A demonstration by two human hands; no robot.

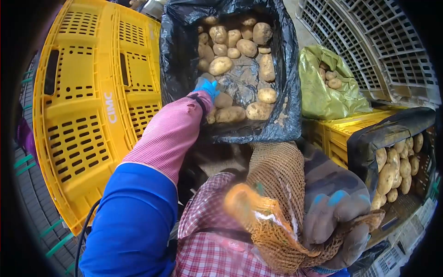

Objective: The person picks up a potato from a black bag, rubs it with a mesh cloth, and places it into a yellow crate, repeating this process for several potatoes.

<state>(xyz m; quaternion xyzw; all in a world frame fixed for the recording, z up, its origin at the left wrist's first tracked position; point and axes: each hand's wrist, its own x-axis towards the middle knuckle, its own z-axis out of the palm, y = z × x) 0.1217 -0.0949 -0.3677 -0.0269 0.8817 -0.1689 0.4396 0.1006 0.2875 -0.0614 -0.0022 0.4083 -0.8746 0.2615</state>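
My left hand (pixel 207 87), in a blue glove, reaches into a crate lined with black plastic (pixel 288 83), at its left side among the potatoes (pixel 221 66). Its fingers are mostly hidden. In the lower right, my right hand (pixel 334 217), in a grey glove with blue patches, is closed around the gathered edge of a brown mesh sack (pixel 277 171). The sack hangs below the lined crate, against my checked clothing. A blurred orange-brown shape, possibly a potato, shows beside the sack's orange edge.
Yellow crates (pixel 104 87) stand on the left. At the right are a green bag (pixel 323 99) with potatoes, a yellow crate (pixel 334 138) and another black-lined crate (pixel 362 141) holding several potatoes. Grey perforated crates (pixel 369 41) stand at the upper right.
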